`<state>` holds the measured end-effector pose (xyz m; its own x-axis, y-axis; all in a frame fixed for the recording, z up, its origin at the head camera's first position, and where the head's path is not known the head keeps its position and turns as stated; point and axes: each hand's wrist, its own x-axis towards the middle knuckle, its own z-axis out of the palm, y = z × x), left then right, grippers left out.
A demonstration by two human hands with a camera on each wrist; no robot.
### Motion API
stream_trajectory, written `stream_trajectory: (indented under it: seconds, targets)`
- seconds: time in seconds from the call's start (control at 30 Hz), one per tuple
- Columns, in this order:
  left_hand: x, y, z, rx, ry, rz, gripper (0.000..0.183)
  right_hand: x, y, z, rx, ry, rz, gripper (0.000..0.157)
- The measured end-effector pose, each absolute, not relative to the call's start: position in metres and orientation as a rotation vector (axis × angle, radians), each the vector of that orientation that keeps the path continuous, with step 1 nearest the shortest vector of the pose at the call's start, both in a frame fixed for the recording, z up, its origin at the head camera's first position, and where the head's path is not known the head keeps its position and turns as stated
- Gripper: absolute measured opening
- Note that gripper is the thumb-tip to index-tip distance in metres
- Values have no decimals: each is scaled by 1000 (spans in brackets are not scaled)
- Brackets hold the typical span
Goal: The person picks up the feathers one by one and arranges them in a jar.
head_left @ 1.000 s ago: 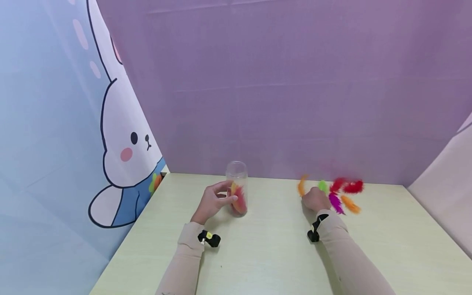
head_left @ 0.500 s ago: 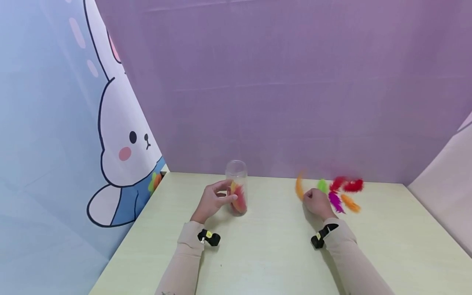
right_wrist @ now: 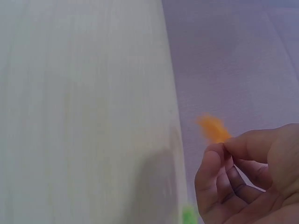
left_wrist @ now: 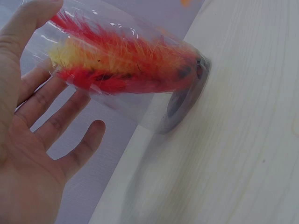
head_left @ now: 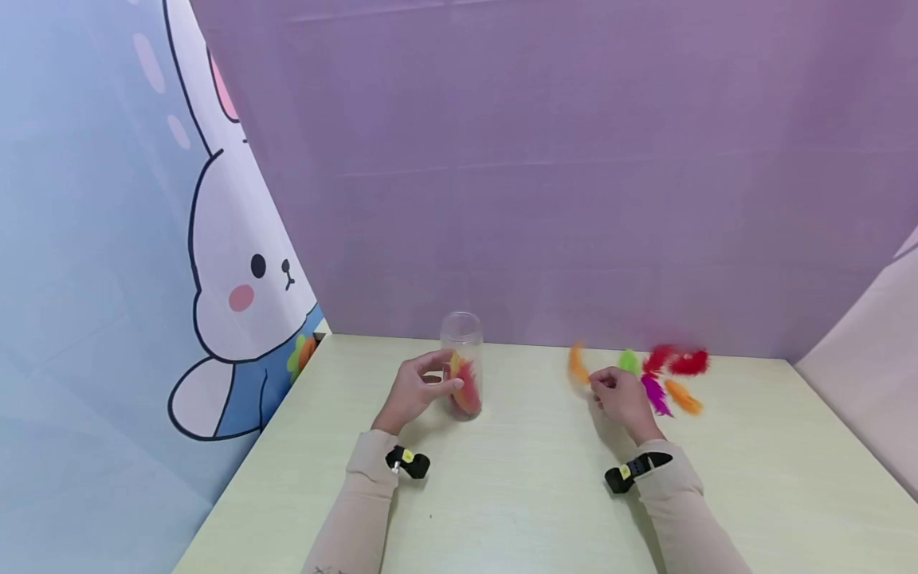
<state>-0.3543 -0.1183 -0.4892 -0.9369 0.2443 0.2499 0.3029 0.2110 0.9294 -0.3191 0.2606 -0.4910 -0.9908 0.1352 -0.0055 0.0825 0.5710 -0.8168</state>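
In the head view, my left hand [head_left: 412,391] holds a clear, open-topped jar [head_left: 461,331] that stands upright on the table. Red, orange and yellow feathers [left_wrist: 126,65] are inside it, seen closely in the left wrist view. There the thumb lies on one side of the jar and the fingers reach round the other. To the right, my right hand [head_left: 622,399] pinches an orange feather [head_left: 577,364] by one end between thumb and fingertips. In the right wrist view this feather [right_wrist: 214,129] sticks out past the fingertips, blurred.
Right of my right hand lie a green feather [head_left: 629,361], red feathers [head_left: 687,363], a purple feather [head_left: 656,395] and another orange feather [head_left: 683,396]. A purple cloth [head_left: 574,183] hangs behind the pale table [head_left: 502,494]. A rabbit-print cloth [head_left: 244,231] hangs at the left.
My right hand has turned at the wrist, and the pinched orange feather has shifted slightly left, away from the other feathers. The left hand and jar stay in place.
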Motion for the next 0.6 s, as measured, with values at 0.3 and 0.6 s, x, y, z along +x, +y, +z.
stream_trajectory:
  seconds: [0.3,0.6]
  targets:
    - [-353,-117,-489,-536,-2411,-1843,57,-317,261,-478,-100,-2586,1411,22]
    - [-354,-117,-490,-516,-2435,-1837,55,-314,262,-470,-84,-2553,1379,24]
